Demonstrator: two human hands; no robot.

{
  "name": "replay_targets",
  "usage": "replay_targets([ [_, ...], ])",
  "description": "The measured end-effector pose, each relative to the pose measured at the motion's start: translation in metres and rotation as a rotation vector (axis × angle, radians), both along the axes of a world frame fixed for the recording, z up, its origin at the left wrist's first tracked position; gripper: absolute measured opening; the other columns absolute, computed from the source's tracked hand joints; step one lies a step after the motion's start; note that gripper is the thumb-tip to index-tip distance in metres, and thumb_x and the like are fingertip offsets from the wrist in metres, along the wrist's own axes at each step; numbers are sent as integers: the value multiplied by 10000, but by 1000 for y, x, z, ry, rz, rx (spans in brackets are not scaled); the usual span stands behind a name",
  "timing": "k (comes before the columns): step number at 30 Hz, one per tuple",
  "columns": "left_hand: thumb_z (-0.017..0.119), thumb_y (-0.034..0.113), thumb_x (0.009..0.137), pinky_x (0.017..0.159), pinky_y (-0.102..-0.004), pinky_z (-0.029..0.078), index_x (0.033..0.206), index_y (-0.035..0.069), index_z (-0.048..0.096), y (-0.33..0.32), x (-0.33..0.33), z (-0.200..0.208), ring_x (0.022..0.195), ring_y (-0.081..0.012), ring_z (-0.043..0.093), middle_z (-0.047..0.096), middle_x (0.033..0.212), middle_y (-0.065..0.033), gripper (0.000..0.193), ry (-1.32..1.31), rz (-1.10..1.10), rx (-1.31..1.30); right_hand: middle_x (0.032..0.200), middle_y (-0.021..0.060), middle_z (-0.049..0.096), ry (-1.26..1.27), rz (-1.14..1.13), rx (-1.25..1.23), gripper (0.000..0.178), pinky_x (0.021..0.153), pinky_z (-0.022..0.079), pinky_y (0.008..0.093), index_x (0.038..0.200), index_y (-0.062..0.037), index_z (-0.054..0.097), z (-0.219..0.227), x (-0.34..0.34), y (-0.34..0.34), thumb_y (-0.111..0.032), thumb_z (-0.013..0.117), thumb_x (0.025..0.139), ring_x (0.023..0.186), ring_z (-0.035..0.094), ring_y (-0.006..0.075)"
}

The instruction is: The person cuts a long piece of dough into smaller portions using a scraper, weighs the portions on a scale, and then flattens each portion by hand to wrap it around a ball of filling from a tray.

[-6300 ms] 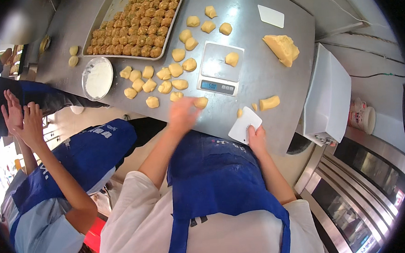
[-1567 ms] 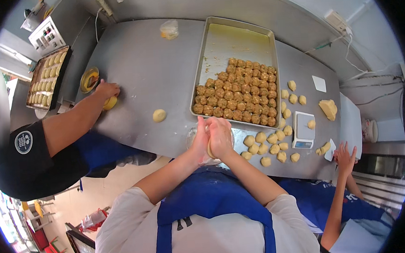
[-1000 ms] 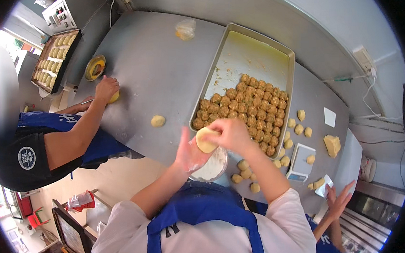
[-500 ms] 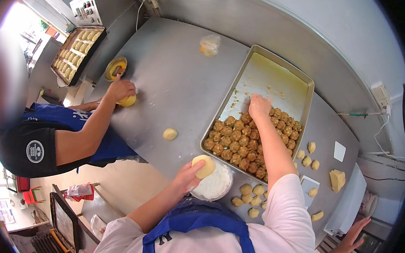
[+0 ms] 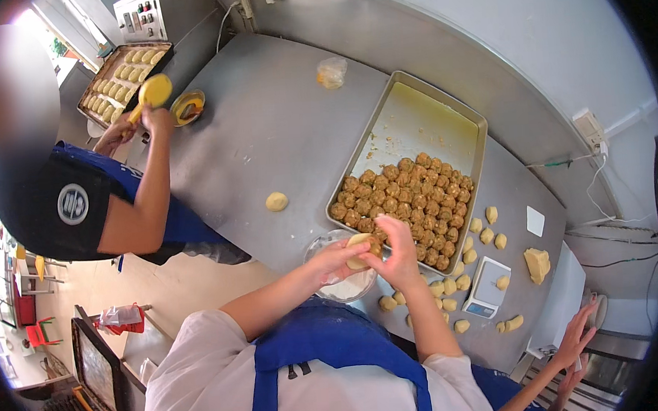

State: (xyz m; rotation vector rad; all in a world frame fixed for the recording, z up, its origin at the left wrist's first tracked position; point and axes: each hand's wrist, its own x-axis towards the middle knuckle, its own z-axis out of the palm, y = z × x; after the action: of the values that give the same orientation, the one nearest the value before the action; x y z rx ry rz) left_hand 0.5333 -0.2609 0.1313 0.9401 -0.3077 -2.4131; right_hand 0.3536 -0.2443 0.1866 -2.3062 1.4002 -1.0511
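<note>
A: What sat on the worktop [image 5: 264, 126]?
B: A tray [image 5: 415, 117] of brown balls. Above a bowl [image 5: 341, 286], left hand [image 5: 332, 256] cupped a dough disc [image 5: 360, 243]; right hand [image 5: 398, 248] pinched filling in.
A: Risk?
B: Overpressing might have torn the dough.

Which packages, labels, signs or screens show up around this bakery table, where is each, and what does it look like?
Kitchen scale: near table edge right of the tray, white, with a small dark display strip at its front.
Plastic bag: far side of the table, clear, crumpled, something yellowish inside.
Round badge: on the co-worker's dark sleeve, white ring.
Control panel: far left behind the table, pale box with buttons.
</note>
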Motion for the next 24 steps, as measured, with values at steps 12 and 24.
replay_targets([
  [12, 614, 158, 977, 1034, -369, 486, 1323, 10, 521, 19, 0, 49, 1208, -226, 571, 575, 1284, -113, 388, 205, -224, -189, 1210, 160, 619, -928, -155, 357, 490, 1007, 449, 392, 1272, -3, 522, -40, 25, 73, -303, 602, 894, 1186, 569, 276],
  [24, 527, 162, 1028, 1064, -364, 447, 1324, 42, 511, 30, 30, 50, 1176, -189, 577, 560, 1319, -91, 320, 354, -128, -221, 1193, 185, 639, -458, -129, 206, 404, 1029, 426, 422, 1138, 46, 624, 6, 61, 58, -255, 431, 949, 1176, 579, 317],
])
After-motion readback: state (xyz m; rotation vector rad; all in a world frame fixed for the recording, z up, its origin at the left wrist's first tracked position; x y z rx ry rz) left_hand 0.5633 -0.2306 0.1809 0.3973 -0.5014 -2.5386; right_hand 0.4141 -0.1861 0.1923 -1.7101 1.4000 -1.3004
